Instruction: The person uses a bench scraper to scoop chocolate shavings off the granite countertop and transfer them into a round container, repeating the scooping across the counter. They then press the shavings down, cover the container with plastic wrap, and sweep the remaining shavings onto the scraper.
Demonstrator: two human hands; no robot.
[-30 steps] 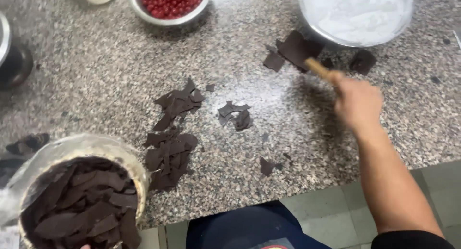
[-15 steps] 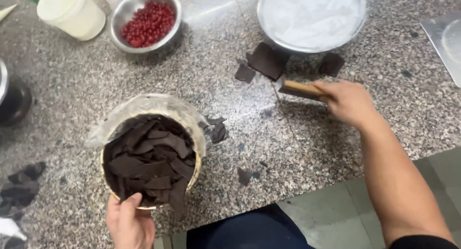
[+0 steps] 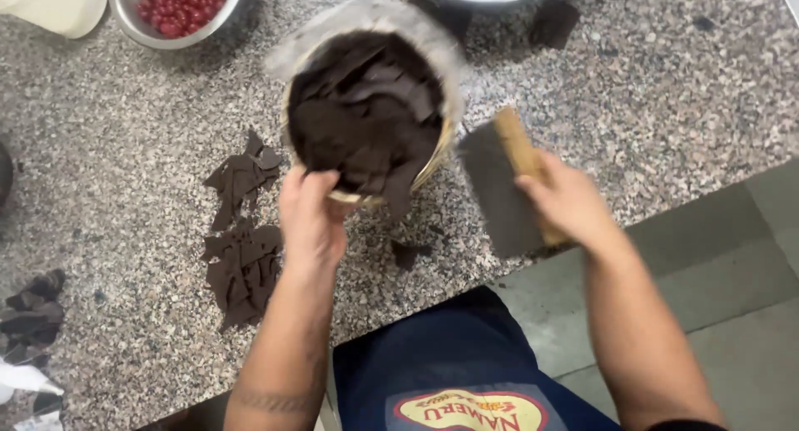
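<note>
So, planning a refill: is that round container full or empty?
Full: the round container, gripped by the left hand, holds dark chocolate shards up to its rim.

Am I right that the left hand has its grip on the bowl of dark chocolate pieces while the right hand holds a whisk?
Not quite. The head view shows the right hand holding a wooden-handled scraper, not a whisk. The left hand does grip the bowl.
</note>
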